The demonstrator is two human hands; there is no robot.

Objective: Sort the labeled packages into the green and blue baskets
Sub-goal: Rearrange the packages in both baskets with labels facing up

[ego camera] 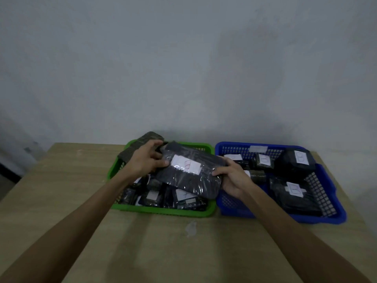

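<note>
Landmark: green plastic lattice basket [120,166] on pale wood-grain tabletop [77,180], grey wall behind.

Far-left corner of green basket: two flat olive-grey patterned packages [140,142] propped over the rim, no label legible.

Inside green basket, near side: heap of dark plastic-wrapped packages [155,198], several with white paper labels; writing on these too blurred to read.

Above green basket, left part: left hand [145,160], fingers curled over the far-left end of a long black package in clear film [189,174], thumb pressed on its upper face just beside the label. Firm grasp on the package.

Above green basket, centre to right rim: the long black package itself, held clear of the heap, tilted, its right end reaching past the rim. White rectangular label on top face, one handwritten red character, reads as "B" turned sideways.

At green basket's right rim: right hand [230,174], fingers wrapped around the package's right end, thumb on its edge. Also grasping the package.

Just right of green basket, touching or nearly so: blue plastic lattice basket [326,201]. Contents: several black wrapped packages [295,162] with white labels; "B" legible on three. One label on the far wall blank or unreadable.
</note>
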